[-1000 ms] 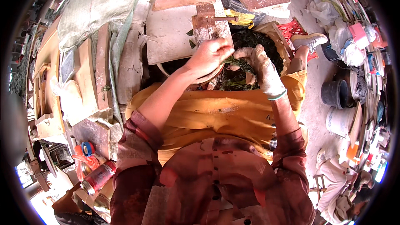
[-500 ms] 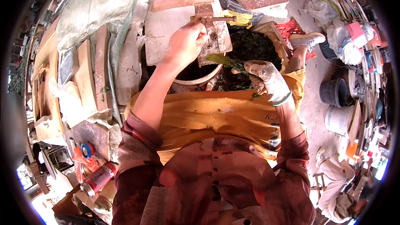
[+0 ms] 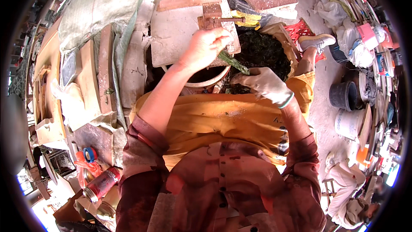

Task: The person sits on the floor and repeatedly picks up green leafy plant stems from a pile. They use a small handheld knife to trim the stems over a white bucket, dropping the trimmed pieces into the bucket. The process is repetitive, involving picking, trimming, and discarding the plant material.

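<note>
A narrow, folded strip of green leaf (image 3: 234, 62) slants between my two hands. My bare left hand (image 3: 207, 48) is closed at its upper end, with the fingertips partly hiding the grip. At the lower end, my right hand (image 3: 268, 85), in a pale glove, pinches the strip. Just beyond my left hand, a rusty brown block with a crossbar (image 3: 212, 15) sits on a whitish board (image 3: 171, 30). Beneath the board, the rim of a round pale tub (image 3: 206, 83) shows. Dark green leaves (image 3: 264, 49) fill a container to the right.
Boards and a pale woven sack (image 3: 98, 8) crowd the left side. A red can (image 3: 101, 184) lies at lower left. On the right floor are a black bucket (image 3: 343, 94), a white bucket (image 3: 347, 122) and plastic bags. Another person (image 3: 345, 184) is at lower right.
My left hand has moved right and slightly down, away from the rusty block's bar, to the leaf. The leaf now stretches narrow between both hands; my right hand has shifted slightly left and turned.
</note>
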Tool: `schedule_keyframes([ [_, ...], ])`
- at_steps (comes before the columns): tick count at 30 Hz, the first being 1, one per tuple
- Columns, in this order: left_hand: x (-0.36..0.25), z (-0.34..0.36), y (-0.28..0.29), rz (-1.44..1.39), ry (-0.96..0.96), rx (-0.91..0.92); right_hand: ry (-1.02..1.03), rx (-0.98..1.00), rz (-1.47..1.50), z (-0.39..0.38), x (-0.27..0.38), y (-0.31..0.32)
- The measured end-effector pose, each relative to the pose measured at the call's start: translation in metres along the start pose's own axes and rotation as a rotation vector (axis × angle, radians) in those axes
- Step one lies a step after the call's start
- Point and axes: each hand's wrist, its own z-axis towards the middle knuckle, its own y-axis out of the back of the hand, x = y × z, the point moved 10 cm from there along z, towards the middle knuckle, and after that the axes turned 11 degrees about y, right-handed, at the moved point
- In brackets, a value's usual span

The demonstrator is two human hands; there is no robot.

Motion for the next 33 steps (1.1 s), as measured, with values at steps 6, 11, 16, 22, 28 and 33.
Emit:
schedule_keyframes([
  [6,-0.014,-0.017,-0.026,0.942,-0.148,0.017,0.243,-0.077,0.408,-0.011,0.022,0.041],
  [11,0.055,-0.042,-0.102,0.971,0.193,0.472,0.265,-0.296,0.511,-0.005,0.013,0.052],
  [16,0.024,-0.034,-0.085,0.783,-0.034,0.263,0.229,-0.102,0.326,-0.010,-0.027,-0.028],
  [22,0.005,-0.044,-0.093,1.271,-0.350,0.171,-0.029,0.298,1.230,-0.006,-0.033,-0.100],
  [28,-0.024,-0.060,-0.110,1.398,-0.750,0.101,-0.302,-0.494,1.537,-0.002,-0.051,-0.079],
  [33,-0.030,-0.060,-0.098,1.576,-0.762,-0.222,0.166,-0.319,0.520,0.000,0.001,-0.019],
])
